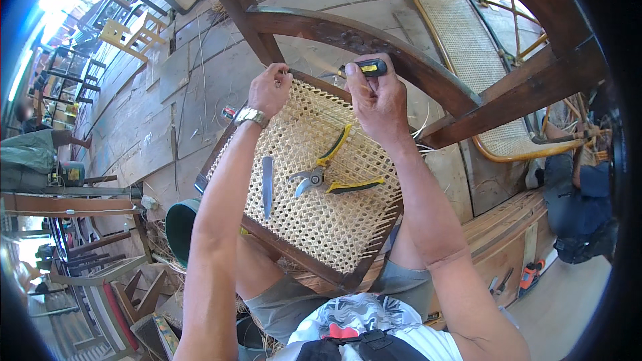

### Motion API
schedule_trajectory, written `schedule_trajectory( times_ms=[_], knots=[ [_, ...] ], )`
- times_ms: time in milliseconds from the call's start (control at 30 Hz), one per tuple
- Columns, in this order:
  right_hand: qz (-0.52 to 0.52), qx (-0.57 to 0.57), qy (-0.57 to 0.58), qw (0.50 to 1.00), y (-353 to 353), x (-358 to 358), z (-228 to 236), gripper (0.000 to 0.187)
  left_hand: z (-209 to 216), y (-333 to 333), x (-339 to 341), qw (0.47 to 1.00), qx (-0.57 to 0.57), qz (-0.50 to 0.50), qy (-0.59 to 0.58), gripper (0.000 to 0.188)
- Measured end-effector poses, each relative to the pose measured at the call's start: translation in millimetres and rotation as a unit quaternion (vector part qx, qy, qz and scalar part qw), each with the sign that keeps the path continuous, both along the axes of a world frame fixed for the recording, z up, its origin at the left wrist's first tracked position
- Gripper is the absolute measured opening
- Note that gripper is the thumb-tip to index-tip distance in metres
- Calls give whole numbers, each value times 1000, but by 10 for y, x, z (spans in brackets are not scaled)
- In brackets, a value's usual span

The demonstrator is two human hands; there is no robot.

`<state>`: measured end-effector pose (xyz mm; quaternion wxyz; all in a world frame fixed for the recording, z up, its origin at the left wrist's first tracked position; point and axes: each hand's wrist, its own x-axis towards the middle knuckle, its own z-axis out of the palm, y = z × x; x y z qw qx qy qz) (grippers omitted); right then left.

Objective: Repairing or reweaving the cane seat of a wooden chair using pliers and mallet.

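A wooden chair frame with a woven cane seat (287, 137) rests across my lap. At its far left corner, my left hand (269, 91) is closed, fingertips pinched against the frame's edge; whatever lies between them is too small to make out. My right hand (382, 103) grips a black-and-yellow-handled tool (372, 67) above the far edge of the seat. The handle looks like a screwdriver's, and its tip points left, blurred. Pruning shears (313, 176) with yellow-and-black handles lie spread on the weave. To their left is a narrow flat metal blade (267, 187).
The dark chair-back rail (361, 37) arches beyond my hands. A cane lounge chair (461, 47) stands far right, near a seated person's dark clothing (582, 200). A dark green bucket (180, 227) is by my left arm. An orange-and-black tool (531, 277) lies at right. Small wooden chairs (134, 35) stand far left.
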<state>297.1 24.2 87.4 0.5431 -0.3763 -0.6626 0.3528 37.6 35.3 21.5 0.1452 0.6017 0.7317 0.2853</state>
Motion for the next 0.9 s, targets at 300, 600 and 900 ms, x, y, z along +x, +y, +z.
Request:
schedule_trajectory(
  times_ms=[300, 600, 900],
  knots=[
    [-11, -20, -30, 999, -56, 2, -5, 24, -214, 80, 284, 987, 73, 103, 104, 16],
    [39, -36, -17, 998, -114, -42, -119, 22, -169, 170, 259, 941, 35, 333, -54, 31],
    [5, -54, -64, 996, -141, 115, -118, 27, -177, 251, -184, 954, -29, 263, 140, 51]
  ],
)
